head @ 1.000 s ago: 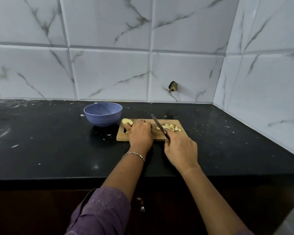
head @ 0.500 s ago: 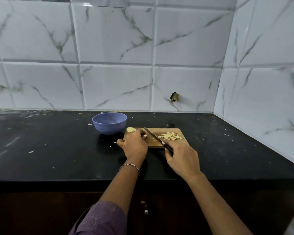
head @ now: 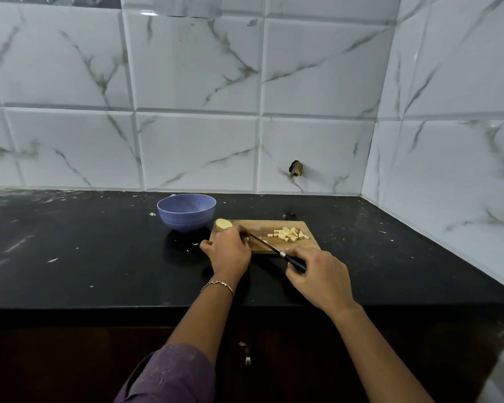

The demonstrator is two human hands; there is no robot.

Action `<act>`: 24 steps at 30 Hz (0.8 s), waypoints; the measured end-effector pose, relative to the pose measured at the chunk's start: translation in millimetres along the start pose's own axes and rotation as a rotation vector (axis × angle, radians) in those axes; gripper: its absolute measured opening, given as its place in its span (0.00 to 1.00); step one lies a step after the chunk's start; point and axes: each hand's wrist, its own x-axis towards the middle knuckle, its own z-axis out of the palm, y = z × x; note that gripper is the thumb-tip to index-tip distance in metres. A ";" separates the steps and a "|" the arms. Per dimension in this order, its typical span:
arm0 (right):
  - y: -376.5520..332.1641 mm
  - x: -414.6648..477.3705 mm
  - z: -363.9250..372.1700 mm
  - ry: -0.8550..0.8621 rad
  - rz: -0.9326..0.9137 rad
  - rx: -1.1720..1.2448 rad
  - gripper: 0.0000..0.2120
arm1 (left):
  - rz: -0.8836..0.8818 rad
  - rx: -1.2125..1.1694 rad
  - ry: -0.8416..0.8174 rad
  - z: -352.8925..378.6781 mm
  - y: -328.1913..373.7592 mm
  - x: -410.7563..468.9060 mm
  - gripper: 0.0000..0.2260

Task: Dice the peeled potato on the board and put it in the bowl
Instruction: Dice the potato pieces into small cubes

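Pale potato [head: 223,223] poking beyond left grip [head: 230,253], knife [head: 274,248] in right grip [head: 320,279]

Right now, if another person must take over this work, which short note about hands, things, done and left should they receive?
Left hand: on the left part of the board, fingers curled down; what they hold is hidden.
Right hand: grips the knife, blade slanting toward the left hand.
Things: potato chunk at the far left corner of the board; diced pile on its right part; bowl left of the board, no potato visible inside.
Done: part is diced.
Left: dice the chunk, move all into the bowl.
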 end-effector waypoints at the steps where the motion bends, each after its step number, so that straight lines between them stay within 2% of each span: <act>1: 1.0 -0.6 0.0 0.003 0.003 0.002 0.10 | -0.006 0.007 0.004 0.2 -0.1 0.4 0.08; 24: 14.3 38.0 7.0 -0.017 0.002 -0.221 0.07 | 0.095 0.125 -0.083 1.9 2.7 0.3 0.07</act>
